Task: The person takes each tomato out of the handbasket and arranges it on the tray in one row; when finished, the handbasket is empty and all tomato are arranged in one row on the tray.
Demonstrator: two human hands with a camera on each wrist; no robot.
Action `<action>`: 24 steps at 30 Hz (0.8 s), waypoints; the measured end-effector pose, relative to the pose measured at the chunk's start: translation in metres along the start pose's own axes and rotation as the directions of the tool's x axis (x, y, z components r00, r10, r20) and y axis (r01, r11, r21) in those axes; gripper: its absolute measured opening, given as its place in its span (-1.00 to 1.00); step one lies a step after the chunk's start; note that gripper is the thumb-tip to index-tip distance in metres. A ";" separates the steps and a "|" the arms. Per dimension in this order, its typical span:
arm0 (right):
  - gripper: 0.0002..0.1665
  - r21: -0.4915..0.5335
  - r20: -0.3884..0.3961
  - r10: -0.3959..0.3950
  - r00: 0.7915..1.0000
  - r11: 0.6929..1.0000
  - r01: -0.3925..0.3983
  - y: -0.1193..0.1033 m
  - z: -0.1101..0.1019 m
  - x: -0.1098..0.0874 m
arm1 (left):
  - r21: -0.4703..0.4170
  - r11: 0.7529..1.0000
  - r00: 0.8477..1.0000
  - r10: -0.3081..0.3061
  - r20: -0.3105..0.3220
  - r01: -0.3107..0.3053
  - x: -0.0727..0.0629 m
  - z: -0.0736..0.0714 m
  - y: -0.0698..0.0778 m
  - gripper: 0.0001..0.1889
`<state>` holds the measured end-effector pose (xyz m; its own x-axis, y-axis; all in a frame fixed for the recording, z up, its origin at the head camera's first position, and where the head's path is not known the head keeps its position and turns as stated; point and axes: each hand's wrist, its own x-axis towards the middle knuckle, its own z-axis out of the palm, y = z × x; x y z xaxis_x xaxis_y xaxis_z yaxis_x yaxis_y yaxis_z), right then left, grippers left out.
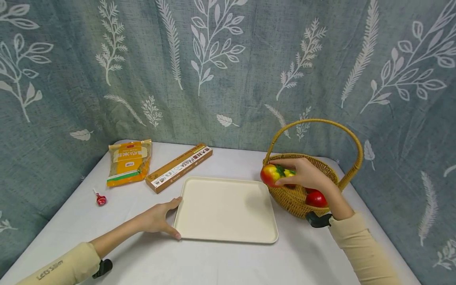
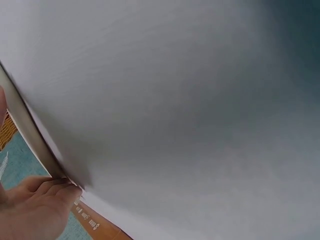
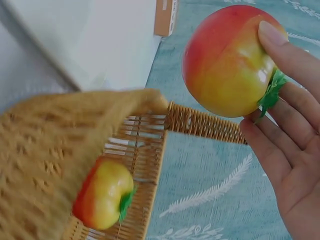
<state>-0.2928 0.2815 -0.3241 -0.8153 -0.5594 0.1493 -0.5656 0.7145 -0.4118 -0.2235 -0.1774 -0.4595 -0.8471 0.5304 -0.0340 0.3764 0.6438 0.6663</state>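
Note:
My right hand (image 1: pixel 303 173) grips a glossy red-and-yellow fruit with a green leafy top (image 1: pixel 272 175) between thumb and fingers, above the left rim of a wicker basket (image 1: pixel 285 200). The right wrist view shows the held fruit (image 3: pixel 225 65) clear of the basket; a similar fruit (image 3: pixel 105 195) lies inside. A red fruit (image 1: pixel 316 198) also sits in the basket. My left hand (image 1: pixel 158 217) is spread along the left edge of a cream rectangular tray (image 1: pixel 224 209), thumb near its front corner. In the left wrist view, fingers (image 2: pixel 60 192) touch the tray's rim (image 2: pixel 35 135).
Behind the tray lies a long pasta box (image 1: pixel 179 168), set diagonally. A yellow grain bag (image 1: pixel 129 162) is at the back left, with a red lollipop (image 1: pixel 101 199) in front of it. The basket's tall handle (image 1: pixel 317 120) arches above it. A patterned curtain (image 1: pixel 228 99) surrounds the white table.

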 end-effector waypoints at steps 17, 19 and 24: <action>-0.22 0.069 -0.022 -0.044 0.999 0.997 0.046 -0.031 0.025 0.016 | 0.002 1.000 1.000 0.015 -0.010 -0.015 -0.001 -0.001 0.002 0.31; -0.24 0.087 -0.019 -0.045 0.999 0.995 0.047 -0.034 0.030 0.018 | 0.002 1.000 1.000 0.010 -0.012 -0.010 0.000 0.000 0.001 0.31; -0.24 0.115 -0.006 -0.060 0.998 0.991 0.060 -0.036 0.042 0.025 | 0.001 1.000 1.000 0.001 -0.015 -0.001 -0.001 0.000 0.002 0.30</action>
<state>-0.2877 0.2240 -0.3427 -0.7808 -0.5986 0.1790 -0.5955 0.6263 -0.5031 -0.2223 -0.1766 -0.4577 -0.8522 0.5228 -0.0219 0.3777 0.6435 0.6658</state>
